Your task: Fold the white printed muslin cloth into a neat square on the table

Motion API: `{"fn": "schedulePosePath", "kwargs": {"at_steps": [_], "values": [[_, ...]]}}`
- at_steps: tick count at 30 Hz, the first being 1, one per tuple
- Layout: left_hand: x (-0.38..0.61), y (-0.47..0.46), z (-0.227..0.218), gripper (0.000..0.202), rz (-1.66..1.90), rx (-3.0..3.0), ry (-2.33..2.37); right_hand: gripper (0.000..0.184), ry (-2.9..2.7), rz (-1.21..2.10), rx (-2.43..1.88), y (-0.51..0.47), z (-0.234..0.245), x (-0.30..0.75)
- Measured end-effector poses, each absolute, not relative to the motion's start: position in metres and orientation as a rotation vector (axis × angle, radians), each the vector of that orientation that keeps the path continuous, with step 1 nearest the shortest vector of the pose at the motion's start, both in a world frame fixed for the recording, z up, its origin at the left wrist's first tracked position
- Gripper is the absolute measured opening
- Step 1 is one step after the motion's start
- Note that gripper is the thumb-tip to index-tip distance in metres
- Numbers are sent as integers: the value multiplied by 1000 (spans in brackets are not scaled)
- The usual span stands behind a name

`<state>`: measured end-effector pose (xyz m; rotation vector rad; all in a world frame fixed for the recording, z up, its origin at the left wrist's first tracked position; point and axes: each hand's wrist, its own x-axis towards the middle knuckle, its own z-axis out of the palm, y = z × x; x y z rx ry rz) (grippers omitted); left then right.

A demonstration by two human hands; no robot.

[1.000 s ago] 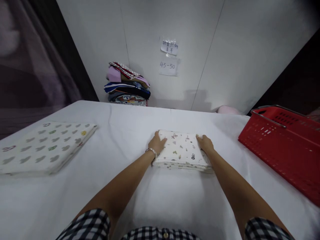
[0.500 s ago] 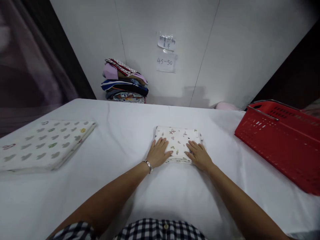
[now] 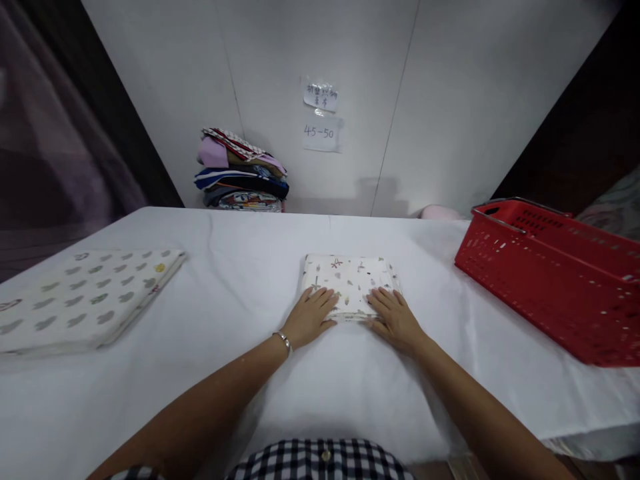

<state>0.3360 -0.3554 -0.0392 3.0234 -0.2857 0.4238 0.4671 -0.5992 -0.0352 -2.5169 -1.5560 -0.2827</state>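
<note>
At the bottom edge of the frame shows a strip of checked shirt (image 3: pixel 320 460). Above it both bare forearms run up over the white table (image 3: pixel 345 393) toward the centre. A thin bracelet (image 3: pixel 283 340) circles the wrist on the left.

The left hand (image 3: pixel 311 315) lies flat, palm down and fingers loosely spread, gripping nothing. Its fingertips rest on the near left corner of the folded cloth (image 3: pixel 349 279). The right hand (image 3: pixel 395 319) is flat and open in the same way, with its fingers on the near right corner.

The cloth sits at the centre of the frame, flat on the table. It is a neat, roughly square packet of several layers, cream-white and sprinkled with small scattered motifs in red, green and dark tones. Its edges look even and its top is smooth.

At middle left, well apart, lies a larger folded blanket (image 3: pixel 87 297), pale with rows of grey-green shapes. At middle right a red basket (image 3: pixel 550 273) stands on the table. Beyond the far edge, at upper centre-left, a pile of clothes (image 3: pixel 241 171) leans against the white wall, and two paper notes (image 3: pixel 321 117) are stuck to that wall just to its right.
</note>
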Motion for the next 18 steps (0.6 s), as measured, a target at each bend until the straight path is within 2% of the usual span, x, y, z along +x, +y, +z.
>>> {"fn": "schedulePosePath", "kwargs": {"at_steps": [8,12,15,18], "values": [[348,-322,-42,40,468,3143,-438,47,-1479,-330,-2528,-614,-46,458],[362,-269,-31,37,408,3218,-154,53,-1562,-188,-2410,-583,-37,402],[362,-263,-18,43,424,3237,-58,54,-1588,-77,-2169,-575,-29,394],[348,-298,-13,54,444,3170,-239,41,-1289,-197,-2038,-587,-28,435]]}}
